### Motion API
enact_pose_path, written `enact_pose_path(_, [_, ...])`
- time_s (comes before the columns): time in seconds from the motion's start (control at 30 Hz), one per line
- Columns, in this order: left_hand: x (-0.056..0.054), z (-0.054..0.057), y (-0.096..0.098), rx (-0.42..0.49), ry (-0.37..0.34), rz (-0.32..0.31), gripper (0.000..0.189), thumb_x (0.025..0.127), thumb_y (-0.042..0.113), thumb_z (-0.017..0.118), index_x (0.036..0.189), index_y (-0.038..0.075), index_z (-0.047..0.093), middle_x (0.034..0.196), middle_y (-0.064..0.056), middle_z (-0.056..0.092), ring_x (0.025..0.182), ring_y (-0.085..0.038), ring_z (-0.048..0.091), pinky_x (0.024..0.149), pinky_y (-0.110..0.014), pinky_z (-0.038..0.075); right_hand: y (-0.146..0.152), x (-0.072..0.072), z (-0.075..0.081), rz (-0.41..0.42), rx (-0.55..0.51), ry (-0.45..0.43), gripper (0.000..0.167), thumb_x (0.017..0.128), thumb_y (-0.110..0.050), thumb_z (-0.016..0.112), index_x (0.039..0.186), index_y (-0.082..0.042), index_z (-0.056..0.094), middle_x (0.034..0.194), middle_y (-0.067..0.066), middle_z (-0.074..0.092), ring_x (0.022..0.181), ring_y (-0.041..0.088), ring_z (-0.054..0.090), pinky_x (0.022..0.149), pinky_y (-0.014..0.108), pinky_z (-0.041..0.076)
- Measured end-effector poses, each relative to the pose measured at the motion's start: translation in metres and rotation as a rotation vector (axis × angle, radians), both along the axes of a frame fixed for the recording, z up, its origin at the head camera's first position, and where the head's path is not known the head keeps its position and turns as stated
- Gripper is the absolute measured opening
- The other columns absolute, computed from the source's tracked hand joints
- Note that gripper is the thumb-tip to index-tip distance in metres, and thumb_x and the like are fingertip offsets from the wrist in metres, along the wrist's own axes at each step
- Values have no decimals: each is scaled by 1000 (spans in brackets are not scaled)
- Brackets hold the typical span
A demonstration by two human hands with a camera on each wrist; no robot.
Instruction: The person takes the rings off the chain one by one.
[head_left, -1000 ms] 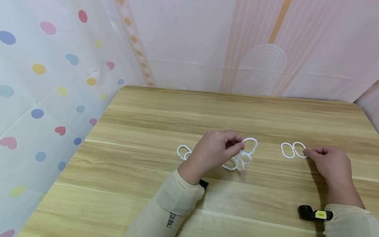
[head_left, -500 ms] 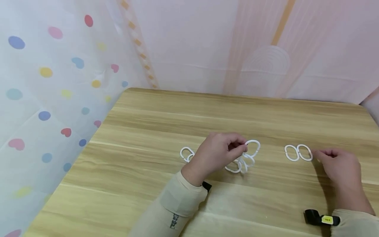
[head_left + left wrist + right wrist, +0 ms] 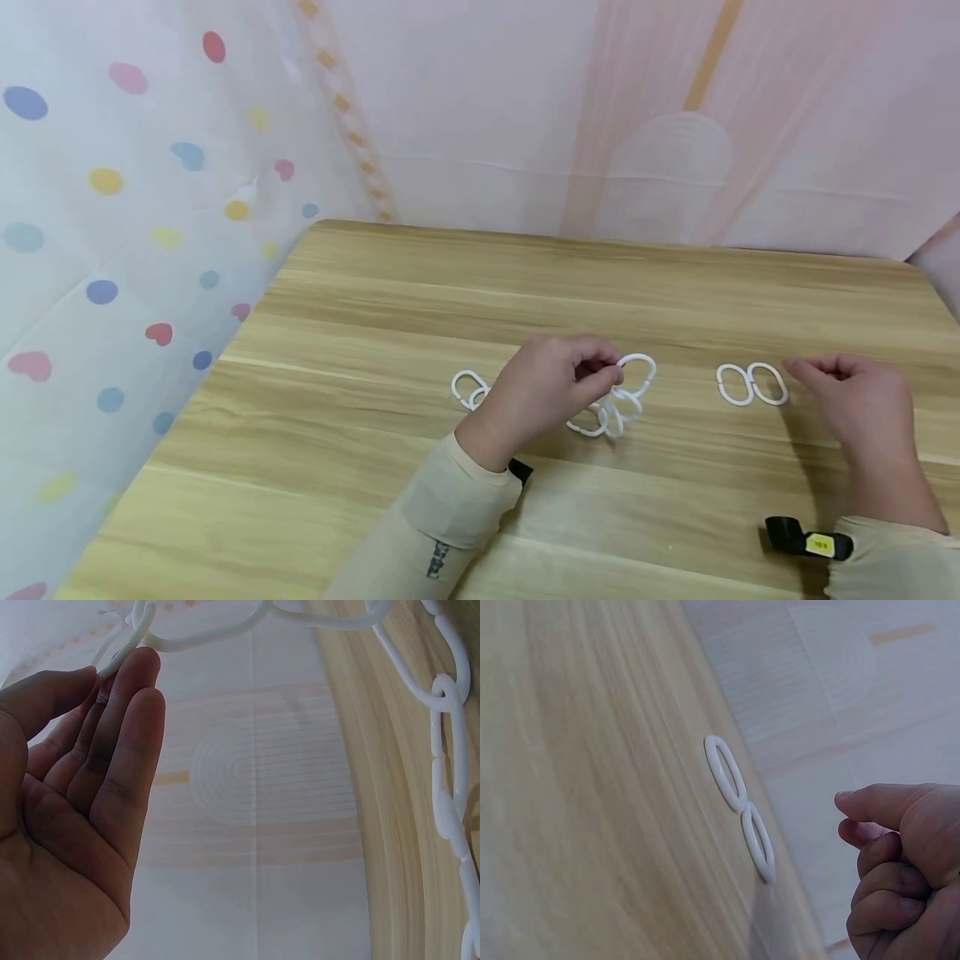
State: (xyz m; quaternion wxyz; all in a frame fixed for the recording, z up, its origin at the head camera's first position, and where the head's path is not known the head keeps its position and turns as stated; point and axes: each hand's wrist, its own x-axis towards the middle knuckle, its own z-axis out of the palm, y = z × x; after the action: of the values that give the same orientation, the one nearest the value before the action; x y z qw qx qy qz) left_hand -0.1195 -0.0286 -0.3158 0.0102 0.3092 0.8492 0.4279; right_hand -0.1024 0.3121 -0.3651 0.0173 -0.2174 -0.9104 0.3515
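Note:
My left hand [image 3: 543, 383] pinches the end link [image 3: 641, 357] of a white plastic chain [image 3: 210, 637] between thumb and fingertips. Several oval links hang from it toward the table; the wrist and hand hide part of the chain, and more links [image 3: 456, 385] show left of the wrist. Two loose white oval links [image 3: 711, 761] lie flat side by side, touching, to the right of the chain. Just right of them hovers my right hand [image 3: 866, 408], apart from the links. Its fingers are curled, the thumb lies close to the forefinger, and nothing is held.
The wood-grain table [image 3: 360, 283] stretches out under both hands. A pink patterned cloth [image 3: 480, 100] hangs along its back edge, and a dotted cloth [image 3: 75, 217] along its left. A black wrist camera [image 3: 783, 535] sits at the right sleeve.
My right hand has let go of the right-hand loose link and drawn back to the right. The left hand keeps its pinch on the chain and hardly moves.

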Motion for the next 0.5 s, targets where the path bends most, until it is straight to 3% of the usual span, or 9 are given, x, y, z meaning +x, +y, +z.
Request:
enact_pose_path(0.23, [0,0,-3,0,-7,-5,8,96,16,69,97,11,75,79,9,68,70,2,58,67,-16,49,-14,0,0,28,-10,78,43,93,-45,68,101,-3,74,72,-28,56,74,0,49,58,21,42])
enact_pose_path(0.5, [-1,-1,-6,-16,4,9,6,96,17,69,97,13,75,81,9,69,71,2,58,67,-17,49,-31,-4,3,87,-8,110,43,94,-43,68,105,-1,74,73,-23,59,73,1,50,57,22,43])
